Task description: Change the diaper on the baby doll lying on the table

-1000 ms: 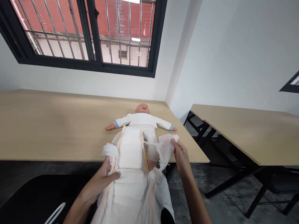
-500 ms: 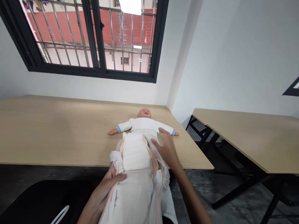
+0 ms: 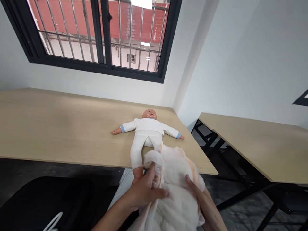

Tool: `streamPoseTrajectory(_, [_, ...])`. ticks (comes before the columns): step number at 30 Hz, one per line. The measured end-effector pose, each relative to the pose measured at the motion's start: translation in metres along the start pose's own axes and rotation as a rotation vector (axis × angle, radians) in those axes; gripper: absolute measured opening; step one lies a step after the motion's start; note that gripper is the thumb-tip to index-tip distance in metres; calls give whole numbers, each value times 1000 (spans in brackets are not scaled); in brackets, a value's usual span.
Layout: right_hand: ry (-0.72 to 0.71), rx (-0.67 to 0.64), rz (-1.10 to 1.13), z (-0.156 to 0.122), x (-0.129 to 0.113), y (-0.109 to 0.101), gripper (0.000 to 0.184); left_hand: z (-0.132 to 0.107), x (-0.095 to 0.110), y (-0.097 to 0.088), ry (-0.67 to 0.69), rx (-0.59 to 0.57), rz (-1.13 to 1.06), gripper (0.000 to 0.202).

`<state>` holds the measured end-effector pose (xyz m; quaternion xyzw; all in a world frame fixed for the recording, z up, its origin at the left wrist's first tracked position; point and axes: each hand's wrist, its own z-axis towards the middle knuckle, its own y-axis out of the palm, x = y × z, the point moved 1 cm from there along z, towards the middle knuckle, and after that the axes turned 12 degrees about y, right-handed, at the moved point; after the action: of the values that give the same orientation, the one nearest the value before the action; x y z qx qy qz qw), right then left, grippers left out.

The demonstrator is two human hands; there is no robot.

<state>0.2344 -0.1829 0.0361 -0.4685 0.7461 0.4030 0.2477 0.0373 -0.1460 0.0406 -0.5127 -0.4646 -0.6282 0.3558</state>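
Note:
An opened white diaper point(image 3: 176, 173) with pale orange edging is held in front of me, near the table's front edge. My left hand point(image 3: 146, 189) grips its left side, thumb on the padded inner face and fingers around the ruffled edge. On the right side, my right hand point(image 3: 198, 192) holds the other edge, its thumb over the padding and the other fingers hidden behind. Beyond it a baby doll point(image 3: 149, 126) in white clothes with blue cuffs lies on its back, arms spread. One doll leg reaches the table edge; the diaper hides most of the other.
The doll lies on a light wooden table point(image 3: 72, 128) against the wall below a barred window point(image 3: 103, 35). A second table point(image 3: 260, 144) stands to the right, past a gap. A black chair point(image 3: 48, 202) is at the lower left.
The diaper has moved right, uncovering the doll's legs. My right hand has come down from beside the doll and taken the diaper's right edge. My left hand has shifted right with it.

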Motion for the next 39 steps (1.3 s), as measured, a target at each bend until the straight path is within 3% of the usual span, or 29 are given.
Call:
streamPoseTrajectory(2, [7, 176, 45, 0, -7, -12, 73, 0, 7, -4, 38, -82, 182, 74])
streamPoseTrajectory(5, [38, 328, 119, 4, -19, -48, 71, -10, 19, -30, 3, -182, 287, 41])
streamPoseTrajectory(9, [22, 380, 203, 12, -25, -93, 62, -22, 14, -83, -209, -75, 352, 56])
streamPoseTrajectory(12, [64, 370, 166, 17, -21, -101, 46, -16, -10, -101, -261, -43, 224, 58])
streamPoseTrajectory(14, [80, 318, 164, 19, -17, -97, 37, -9, -28, -97, -279, -101, 22, 63])
streamPoseTrajectory(17, [100, 250, 177, 22, -15, -89, 29, 1, -52, -77, -262, -181, -361, 68])
streamPoseTrajectory(20, [112, 217, 189, 24, -15, -86, 27, 8, -68, -53, -203, -142, -654, 69])
streamPoseTrajectory(23, [128, 176, 231, 26, -15, -84, 31, 13, -79, -33, -154, -101, -825, 72])
streamPoseTrajectory(27, [149, 148, 203, 27, -11, -83, 35, 20, -82, -14, -86, -146, -941, 72])
streamPoseTrajectory(30, [150, 131, 133, 26, -11, -83, 37, 23, -66, -4, -104, -174, -926, 63])
streamPoseTrajectory(33, [154, 92, 115, 27, -16, -75, 33, 31, -32, 1, -128, -195, -904, 43])
streamPoseTrajectory(39, [208, -104, 87, 49, -23, -24, 20, 66, 43, 4, -102, -338, -851, 38])
